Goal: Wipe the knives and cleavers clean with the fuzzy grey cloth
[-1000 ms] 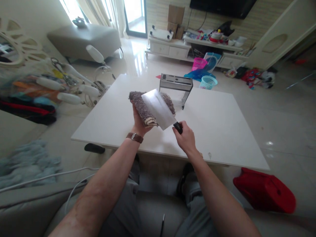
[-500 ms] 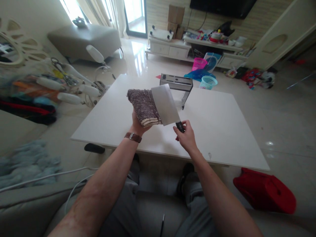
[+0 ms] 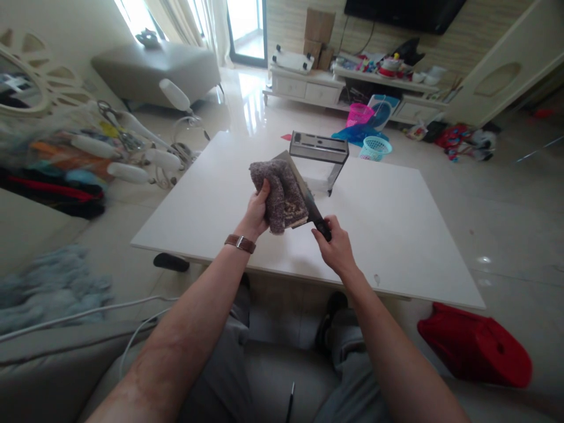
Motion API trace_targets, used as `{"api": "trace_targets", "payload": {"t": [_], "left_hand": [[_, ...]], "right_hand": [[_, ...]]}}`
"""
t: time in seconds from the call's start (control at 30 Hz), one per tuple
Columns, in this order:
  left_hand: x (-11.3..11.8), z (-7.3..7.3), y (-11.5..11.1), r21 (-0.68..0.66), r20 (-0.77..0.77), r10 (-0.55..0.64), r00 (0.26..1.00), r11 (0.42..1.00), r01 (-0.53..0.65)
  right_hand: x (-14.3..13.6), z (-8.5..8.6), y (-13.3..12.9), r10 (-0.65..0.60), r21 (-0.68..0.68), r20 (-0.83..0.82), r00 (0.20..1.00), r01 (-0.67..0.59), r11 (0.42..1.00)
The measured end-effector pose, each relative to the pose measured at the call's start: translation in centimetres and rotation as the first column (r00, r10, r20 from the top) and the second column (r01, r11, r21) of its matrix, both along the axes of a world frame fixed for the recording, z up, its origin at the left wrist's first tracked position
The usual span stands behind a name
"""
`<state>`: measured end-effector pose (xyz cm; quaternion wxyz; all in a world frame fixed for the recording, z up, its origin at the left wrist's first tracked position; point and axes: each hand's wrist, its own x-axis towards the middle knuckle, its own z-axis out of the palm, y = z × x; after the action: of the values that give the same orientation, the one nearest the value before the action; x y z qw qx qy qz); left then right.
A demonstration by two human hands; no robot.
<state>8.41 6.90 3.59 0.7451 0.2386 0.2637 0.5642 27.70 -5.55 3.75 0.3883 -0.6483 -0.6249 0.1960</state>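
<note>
My left hand (image 3: 257,212) is closed on a folded grey-brown cloth (image 3: 278,191), its thumb lying across the front of the fuzzy fabric. In my right hand (image 3: 337,247) is the black handle of a cleaver (image 3: 312,207), held above the table. The cloth lies against the cleaver's blade and covers most of it; only the top corner and the edge near the spine show. Behind them on the white table (image 3: 388,223) stands a metal knife block (image 3: 319,147) with slots in its top.
Under the table's right front corner lies a red bag-like item (image 3: 476,346). Beyond the far edge are a light-blue basket (image 3: 375,148) and a pink basket (image 3: 359,114). A lamp with white shades (image 3: 175,95) stands to the left. A thin dark pen-like stick (image 3: 290,402) lies between my legs.
The cleaver has turned from showing its broad face to nearly edge-on. My left hand has brought the cloth right, over the blade, and its thumb now shows on top.
</note>
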Motion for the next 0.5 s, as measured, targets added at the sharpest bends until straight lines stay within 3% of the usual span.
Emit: {"api": "trace_targets", "payload": {"t": [0.13, 0.37, 0.5], "left_hand": [[0.29, -0.58, 0.26, 0.001, -0.002, 0.105, 0.994, 0.994, -0.105], [0.79, -0.86, 0.57, -0.072, 0.014, 0.207, 0.978, 0.976, -0.205], [0.65, -0.66, 0.72, -0.093, 0.034, 0.245, 0.969, 0.966, -0.241]], "right_hand": [[-0.18, -0.06, -0.01, 0.014, -0.012, -0.013, 1.0, -0.014, 1.0], [-0.53, 0.28, 0.49, 0.057, -0.166, -0.179, 0.982, -0.087, 0.982], [-0.6, 0.27, 0.74, 0.028, -0.168, -0.204, 0.979, -0.063, 0.984]]}}
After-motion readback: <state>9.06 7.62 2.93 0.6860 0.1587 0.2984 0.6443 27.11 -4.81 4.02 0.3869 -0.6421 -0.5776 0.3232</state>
